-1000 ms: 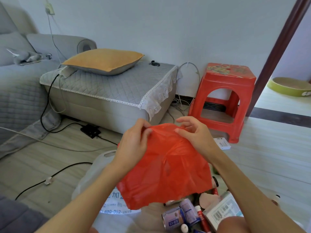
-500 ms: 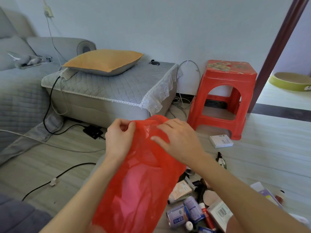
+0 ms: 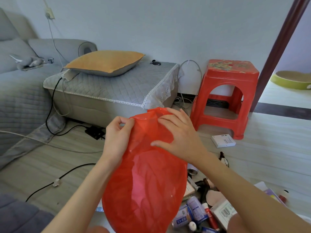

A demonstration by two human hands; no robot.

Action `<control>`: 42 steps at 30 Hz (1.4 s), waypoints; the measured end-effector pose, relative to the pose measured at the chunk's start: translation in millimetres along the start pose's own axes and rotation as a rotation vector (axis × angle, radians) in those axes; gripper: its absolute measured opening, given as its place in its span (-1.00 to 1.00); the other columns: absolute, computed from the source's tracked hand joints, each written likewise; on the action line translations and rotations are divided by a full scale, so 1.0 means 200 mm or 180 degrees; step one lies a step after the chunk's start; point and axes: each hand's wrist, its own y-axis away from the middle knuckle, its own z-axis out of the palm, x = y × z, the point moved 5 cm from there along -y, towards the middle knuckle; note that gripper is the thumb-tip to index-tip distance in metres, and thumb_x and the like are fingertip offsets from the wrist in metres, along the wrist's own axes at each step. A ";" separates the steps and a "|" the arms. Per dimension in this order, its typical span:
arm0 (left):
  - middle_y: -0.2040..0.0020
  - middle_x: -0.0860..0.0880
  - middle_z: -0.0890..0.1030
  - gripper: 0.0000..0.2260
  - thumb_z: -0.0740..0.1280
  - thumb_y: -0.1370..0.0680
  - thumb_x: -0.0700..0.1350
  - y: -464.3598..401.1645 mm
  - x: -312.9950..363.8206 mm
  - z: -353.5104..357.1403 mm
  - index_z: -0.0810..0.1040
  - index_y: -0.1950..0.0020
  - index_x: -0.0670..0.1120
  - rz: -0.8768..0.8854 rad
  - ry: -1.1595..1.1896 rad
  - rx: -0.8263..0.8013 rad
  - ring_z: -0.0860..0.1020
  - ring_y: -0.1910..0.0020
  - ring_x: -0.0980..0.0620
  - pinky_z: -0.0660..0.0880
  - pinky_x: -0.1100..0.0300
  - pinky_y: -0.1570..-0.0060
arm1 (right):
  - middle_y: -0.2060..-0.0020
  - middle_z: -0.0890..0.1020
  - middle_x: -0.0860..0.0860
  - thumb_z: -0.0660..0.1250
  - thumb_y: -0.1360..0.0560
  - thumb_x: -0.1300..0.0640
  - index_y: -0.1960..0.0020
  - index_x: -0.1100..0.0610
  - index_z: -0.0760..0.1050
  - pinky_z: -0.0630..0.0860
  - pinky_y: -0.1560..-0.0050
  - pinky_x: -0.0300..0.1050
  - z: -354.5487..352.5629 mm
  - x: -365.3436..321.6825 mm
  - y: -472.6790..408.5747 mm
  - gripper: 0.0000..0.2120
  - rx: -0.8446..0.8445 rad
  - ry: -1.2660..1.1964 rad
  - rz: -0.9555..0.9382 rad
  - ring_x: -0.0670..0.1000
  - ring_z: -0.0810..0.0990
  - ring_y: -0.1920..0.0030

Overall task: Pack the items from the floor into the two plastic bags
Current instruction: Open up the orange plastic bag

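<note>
A red plastic bag hangs in front of me, puffed out below my hands. My left hand pinches its top edge on the left. My right hand lies on the upper right of the bag with fingers spread and fairly straight, pressing the plastic near the rim. On the floor at the lower right lies a heap of several small items: bottles, tubes and a barcoded box. A white box and a small dark bottle lie apart, nearer the stool. The second bag is hidden behind the red one.
A red plastic stool stands at the right by a dark door frame. A grey covered ottoman with an orange pillow sits ahead, a sofa to the left. Black cables and a power strip lie on the floor.
The bag has turned from spread flat to hanging long and puffed. My right hand went from pinching the top edge to lying flat on the bag. My view tilted down slightly.
</note>
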 end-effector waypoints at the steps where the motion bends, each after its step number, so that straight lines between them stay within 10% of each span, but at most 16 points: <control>1: 0.59 0.13 0.45 -0.74 0.28 -0.53 -0.17 0.01 0.01 0.01 0.38 0.36 -0.05 0.0031 0.0018 -0.0057 0.36 0.58 0.21 0.34 0.26 0.49 | -0.02 0.64 0.00 0.25 -0.32 -0.31 -0.07 0.15 0.59 0.30 -0.34 0.19 0.02 -0.01 0.00 -0.41 -0.0089 0.0108 0.0020 0.05 0.49 -0.26; 8: 0.55 0.09 0.45 -0.75 0.25 -0.55 -0.19 0.04 0.03 0.04 0.39 0.34 -0.07 -0.0194 0.0753 -0.0581 0.36 0.58 0.19 0.32 0.37 0.56 | -0.14 0.60 0.01 0.17 -0.33 -0.34 -0.20 0.17 0.51 0.15 -0.43 0.06 0.05 -0.01 0.00 -0.31 -0.0457 -0.0399 0.0552 0.01 0.47 -0.27; 13: 0.54 0.08 0.45 -0.75 0.25 -0.54 -0.19 0.04 0.02 0.01 0.41 0.35 -0.06 -0.0150 0.0740 -0.0723 0.36 0.56 0.19 0.32 0.36 0.54 | 0.10 0.63 0.04 0.38 -0.40 0.01 0.06 0.24 0.58 0.45 -0.10 -0.22 0.02 -0.04 -0.03 -0.71 -0.0170 -0.1659 0.0829 0.02 0.58 0.01; 22: 0.29 0.04 0.63 -0.89 0.40 -0.47 -0.09 -0.02 0.02 -0.07 0.56 0.26 0.03 0.1398 -0.1613 -0.0864 0.55 0.29 0.14 0.39 0.40 0.20 | 0.37 0.53 -0.18 0.27 -0.53 0.16 0.22 -0.04 0.39 0.41 0.11 -0.24 -0.04 0.12 0.00 -0.82 -0.0531 -0.1686 0.1157 -0.14 0.52 0.24; 36: -0.02 0.12 0.54 -0.49 0.17 -0.37 0.37 0.06 0.11 -0.01 0.42 -0.22 0.14 0.2189 -0.2658 -0.0771 0.53 -0.04 0.06 0.49 0.06 0.03 | 0.29 0.55 -0.14 0.25 -0.54 0.18 0.22 -0.07 0.39 0.39 0.07 -0.25 -0.06 0.11 -0.04 -0.79 -0.0285 -0.2256 0.1450 -0.20 0.48 0.22; 42: 0.02 0.01 0.64 -0.77 0.17 -0.48 -0.02 0.04 0.08 0.09 0.55 -0.05 0.01 0.1974 -0.2318 -0.0845 0.60 0.01 -0.10 0.53 -0.04 0.06 | 0.25 0.57 -0.16 0.32 -0.48 -0.02 0.15 -0.08 0.42 0.49 0.08 -0.11 -0.04 0.09 -0.01 -0.91 -0.0630 -0.2060 0.1498 -0.16 0.53 0.17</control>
